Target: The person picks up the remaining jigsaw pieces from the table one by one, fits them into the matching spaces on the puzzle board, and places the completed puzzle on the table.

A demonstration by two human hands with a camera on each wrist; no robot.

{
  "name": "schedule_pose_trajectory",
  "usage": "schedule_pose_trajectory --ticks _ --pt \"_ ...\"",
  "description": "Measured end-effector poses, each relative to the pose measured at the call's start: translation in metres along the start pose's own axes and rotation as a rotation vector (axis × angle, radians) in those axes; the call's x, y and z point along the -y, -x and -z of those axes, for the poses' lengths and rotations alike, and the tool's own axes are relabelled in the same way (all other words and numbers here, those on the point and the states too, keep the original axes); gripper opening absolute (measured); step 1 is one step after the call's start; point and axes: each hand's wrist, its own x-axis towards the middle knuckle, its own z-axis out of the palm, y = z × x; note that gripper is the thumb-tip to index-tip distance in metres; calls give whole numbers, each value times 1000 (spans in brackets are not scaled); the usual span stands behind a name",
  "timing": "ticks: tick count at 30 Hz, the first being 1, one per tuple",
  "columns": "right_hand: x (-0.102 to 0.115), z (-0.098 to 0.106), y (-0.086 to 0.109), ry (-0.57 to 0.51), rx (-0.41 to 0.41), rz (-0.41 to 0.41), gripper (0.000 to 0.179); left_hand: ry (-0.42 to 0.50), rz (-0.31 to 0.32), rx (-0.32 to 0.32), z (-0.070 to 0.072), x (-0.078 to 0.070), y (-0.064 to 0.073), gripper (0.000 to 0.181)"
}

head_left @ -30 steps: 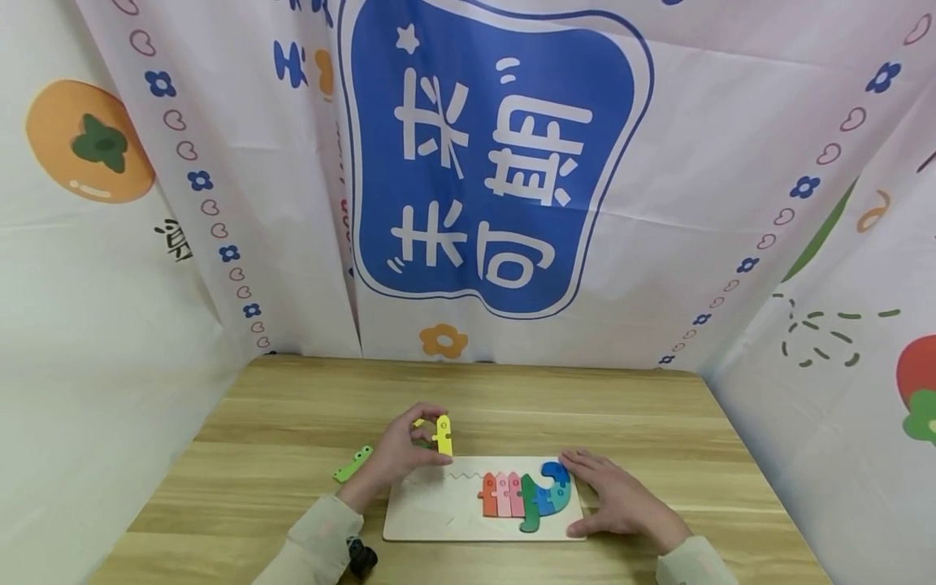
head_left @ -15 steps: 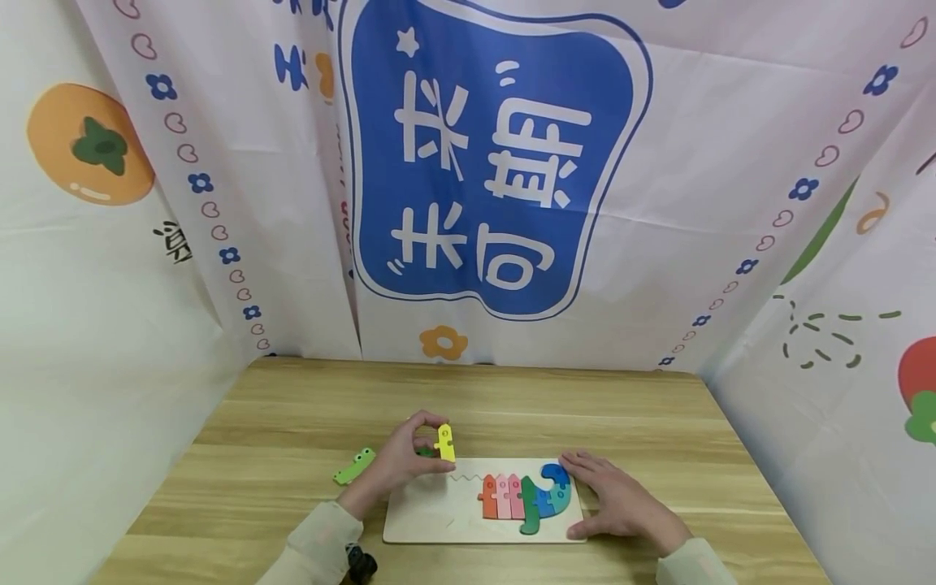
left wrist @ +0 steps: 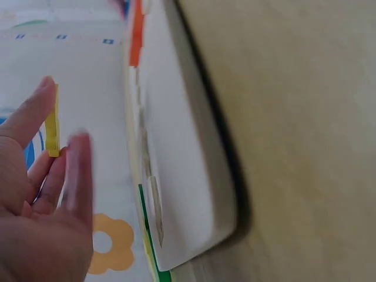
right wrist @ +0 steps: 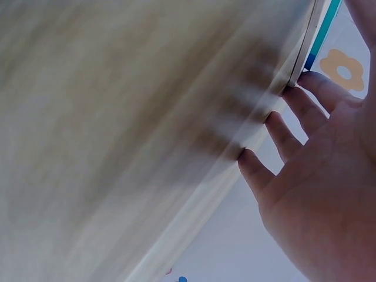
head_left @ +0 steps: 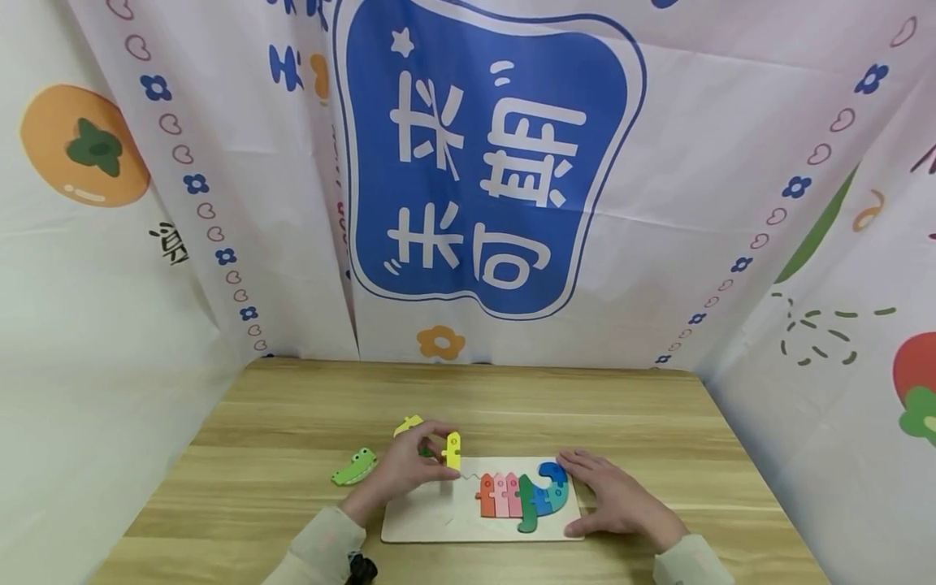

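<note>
My left hand (head_left: 409,465) pinches a yellow puzzle piece (head_left: 453,451) between thumb and fingers, just over the upper edge of a pale wooden puzzle board (head_left: 424,520). In the left wrist view the same yellow piece (left wrist: 53,126) shows edge-on between the fingertips. On the board's right half lie joined pieces: an orange one (head_left: 487,497), pink ones (head_left: 506,497), a green leg-shaped one (head_left: 526,508) and a curled blue tail (head_left: 553,487). My right hand (head_left: 617,500) rests spread at the board's right end, its fingertips at the edge in the right wrist view.
A green crocodile-head piece (head_left: 355,467) lies on the wooden table (head_left: 292,414) left of the board. Behind my left hand lie another yellow piece (head_left: 407,424) and a partly hidden green one (head_left: 426,452). A printed cloth (head_left: 621,325) hangs beyond the table.
My left hand has moved slightly right and nearer with the yellow piece, uncovering another yellow piece behind it. The right hand has stayed at the board's end.
</note>
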Motion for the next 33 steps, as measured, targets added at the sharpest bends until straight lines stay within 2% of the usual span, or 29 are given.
schedule_pose_trajectory --ticks 6,17,22,33 --pt "1 0 0 -6 5 -8 109 -222 -74 -17 -8 -4 5 68" --pt "1 1 1 -10 9 -4 109 -555 -90 37 -20 -14 11 69" --pt "0 2 -1 -7 6 -9 109 -617 -102 37 -26 -17 12 68" --pt "-2 0 -1 -5 10 -15 110 -608 -35 72 -40 -18 14 69"
